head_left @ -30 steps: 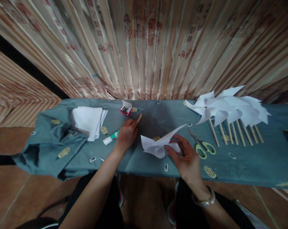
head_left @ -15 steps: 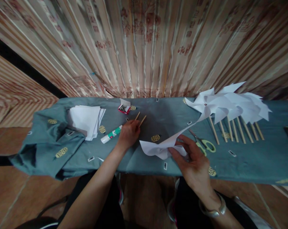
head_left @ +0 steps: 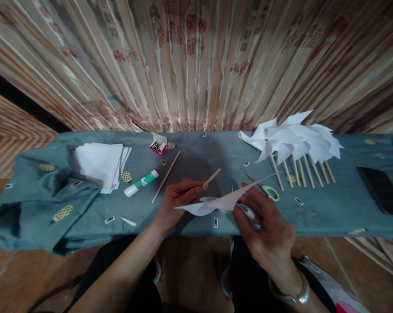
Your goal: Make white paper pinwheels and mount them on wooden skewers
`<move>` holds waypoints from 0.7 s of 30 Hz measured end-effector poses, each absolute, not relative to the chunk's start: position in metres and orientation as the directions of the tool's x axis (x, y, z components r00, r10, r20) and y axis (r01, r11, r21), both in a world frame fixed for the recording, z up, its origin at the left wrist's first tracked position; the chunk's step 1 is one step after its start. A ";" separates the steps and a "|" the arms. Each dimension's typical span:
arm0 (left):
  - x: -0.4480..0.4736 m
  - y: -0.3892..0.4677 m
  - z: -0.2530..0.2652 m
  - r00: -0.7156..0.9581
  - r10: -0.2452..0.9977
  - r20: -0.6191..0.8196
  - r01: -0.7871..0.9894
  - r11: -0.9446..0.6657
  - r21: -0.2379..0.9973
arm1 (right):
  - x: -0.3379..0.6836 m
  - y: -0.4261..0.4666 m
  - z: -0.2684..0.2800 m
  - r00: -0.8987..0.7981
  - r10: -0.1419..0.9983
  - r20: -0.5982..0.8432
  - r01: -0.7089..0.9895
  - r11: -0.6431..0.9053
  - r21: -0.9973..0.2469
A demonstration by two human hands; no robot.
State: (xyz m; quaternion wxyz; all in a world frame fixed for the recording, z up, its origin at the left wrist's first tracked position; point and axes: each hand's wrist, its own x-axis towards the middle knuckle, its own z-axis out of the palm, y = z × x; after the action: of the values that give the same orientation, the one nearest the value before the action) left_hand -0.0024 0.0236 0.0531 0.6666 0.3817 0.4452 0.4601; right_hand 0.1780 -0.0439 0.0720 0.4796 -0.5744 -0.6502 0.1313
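A wooden stick [head_left: 212,177] is pinched in my left hand [head_left: 179,200], its far end pointing up and to the right. My right hand [head_left: 264,221] holds a white paper pinwheel [head_left: 212,205] by its right side, thumb below and fingers behind. The pinwheel's left blade reaches in front of my left fingers; whether stick and paper touch I cannot tell. A second wooden stick [head_left: 166,177] lies on the cloth left of my left hand, beside a glue stick [head_left: 141,182]. Scissors [head_left: 269,192] with green handles lie behind my right hand, partly hidden by the paper.
A stack of white paper [head_left: 98,163] lies at the left. Behind the glue stick sits a small red box of pins [head_left: 158,145]. Several finished pinwheels [head_left: 294,137] on sticks overlap at the right, with a dark phone [head_left: 383,191] farther right. A paper scrap [head_left: 128,221] lies near the front edge.
My left hand has lifted one stick off the cloth and brought it right, up to the pinwheel. The other stick stays lying there. The view has shifted slightly right.
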 end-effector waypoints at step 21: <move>-0.011 -0.008 0.072 0.284 0.958 -0.035 -0.122 0.072 0.990 | 0.194 -0.078 0.076 0.064 0.800 0.596 0.777 0.335 -0.533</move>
State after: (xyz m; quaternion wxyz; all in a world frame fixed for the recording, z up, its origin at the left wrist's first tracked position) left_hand -0.0110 -0.0079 0.0721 0.6109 0.5184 0.4035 0.4419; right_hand 0.1936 -0.0784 0.0757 0.4468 -0.5763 -0.6842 0.0129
